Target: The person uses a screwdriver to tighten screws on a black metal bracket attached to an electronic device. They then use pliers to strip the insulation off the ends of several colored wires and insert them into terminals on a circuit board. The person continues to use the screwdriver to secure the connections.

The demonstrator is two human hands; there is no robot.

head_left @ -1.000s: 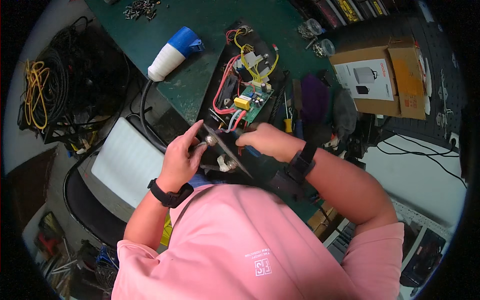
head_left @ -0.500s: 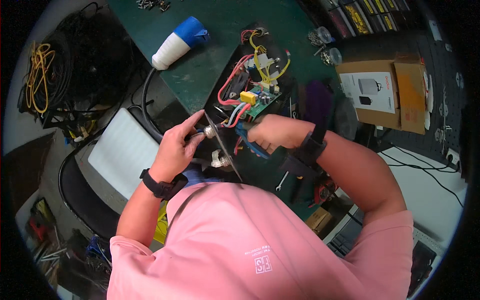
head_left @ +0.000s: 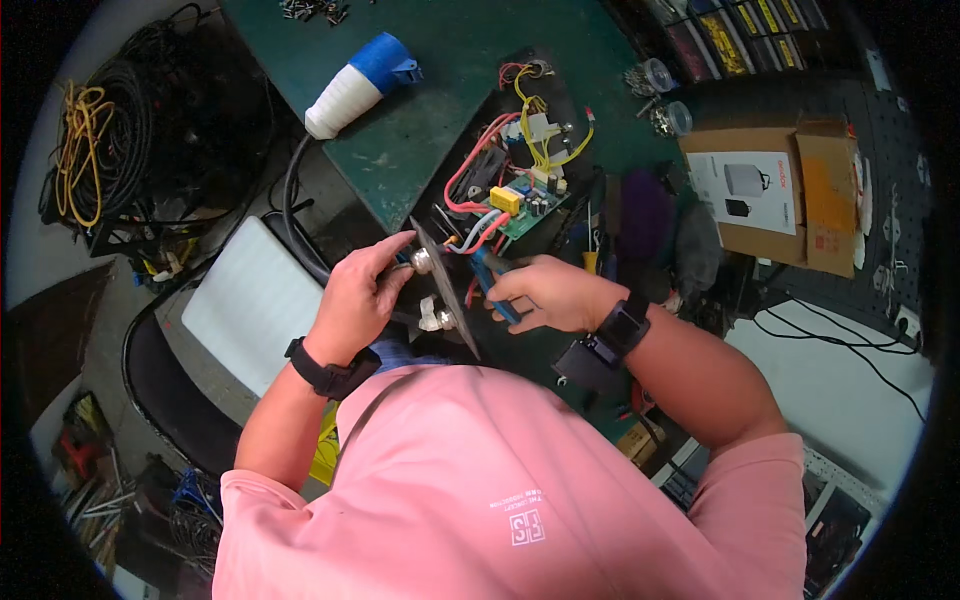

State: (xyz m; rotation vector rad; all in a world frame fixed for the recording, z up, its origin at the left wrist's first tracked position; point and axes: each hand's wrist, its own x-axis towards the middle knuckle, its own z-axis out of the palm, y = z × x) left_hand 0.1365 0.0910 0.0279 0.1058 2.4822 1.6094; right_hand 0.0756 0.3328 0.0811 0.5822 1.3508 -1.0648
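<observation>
My left hand (head_left: 352, 300) is closed on a cable gland (head_left: 422, 262) set in a thin metal panel (head_left: 450, 290), which stands on edge before me. A second, pale gland (head_left: 432, 316) sits lower on the same panel. In my right hand (head_left: 562, 293) is a pair of blue-handled pliers (head_left: 507, 311), its jaws close to the panel and the wire ends; what the jaws touch is hidden. Red and grey wires (head_left: 480, 232) run from there to a green circuit board (head_left: 535, 198) with a yellow component. Yellow wires (head_left: 540, 130) loop behind the board.
A blue-and-white industrial plug (head_left: 360, 85) lies on the green bench (head_left: 450, 50), its thick black cable (head_left: 291, 200) hanging off the edge. Screwdrivers (head_left: 590, 255) and a purple cloth (head_left: 645, 215) lie to the right. Farther right stand a cardboard box (head_left: 830, 195) and small jars (head_left: 672, 118).
My right hand has shifted slightly right and down, turning the pliers so the handles show more. The left hand keeps its grip on the gland, nearly in place.
</observation>
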